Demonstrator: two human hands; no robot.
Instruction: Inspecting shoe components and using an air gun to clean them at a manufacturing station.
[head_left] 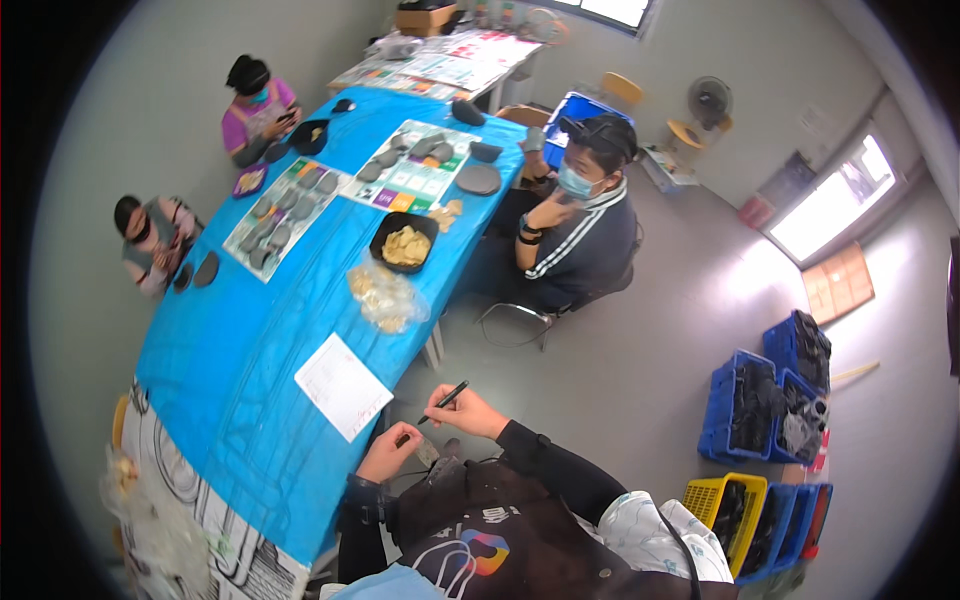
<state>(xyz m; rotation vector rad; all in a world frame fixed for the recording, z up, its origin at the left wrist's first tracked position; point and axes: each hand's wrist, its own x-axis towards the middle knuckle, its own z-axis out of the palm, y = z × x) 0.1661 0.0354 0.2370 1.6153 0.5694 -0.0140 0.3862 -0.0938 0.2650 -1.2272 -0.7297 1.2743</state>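
Note:
In front of my body, beside the table's near right edge, both my hands are held up. My right hand (470, 414) grips a black pen (450, 395), whose lower end slants toward my left hand. The fingers of my left hand (388, 455) are closed around a small dark piece (403, 440), too small to name for certain. A white sheet of paper (343, 385) with handwriting lies on the blue table cover (240, 400), just beyond my left hand. Neither hand touches the sheet.
Farther up the table are a plastic bag (388, 298), a black bin (425, 225) of pale pieces, and printed sheets (285, 215) bearing dark grey pads. Three people sit around it. Blue crates (735, 405) and a yellow crate (750, 487) stand on the floor at right.

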